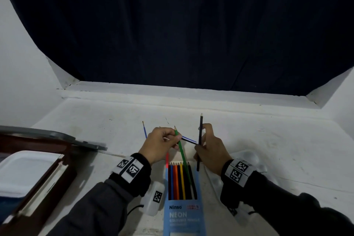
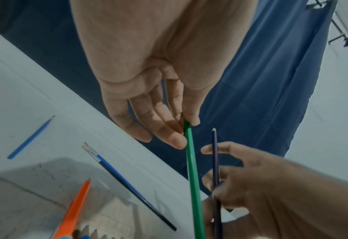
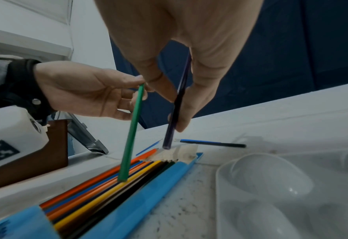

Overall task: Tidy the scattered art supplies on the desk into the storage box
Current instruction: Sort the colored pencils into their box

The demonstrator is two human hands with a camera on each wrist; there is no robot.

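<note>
White table, dark curtain behind. Our left hand (image 1: pixel 161 142) pinches the green pencil (image 1: pixel 182 151), its blunt end resting on the row in the blue pencil box (image 3: pixel 148 190) at lower centre. Our right hand (image 1: pixel 209 149) grips the dark pencil (image 1: pixel 199 142) upright just right of it. We'd better lower green flat into its gap first, then the dark one. Two brushes lie beyond.

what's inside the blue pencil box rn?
The blue pencil box holds a row of coloured pencils: orange, blue, yellow, dark ones. The green pencil, held by the left hand, rests its end on them. Their lower ends are hidden by the box front.
</note>
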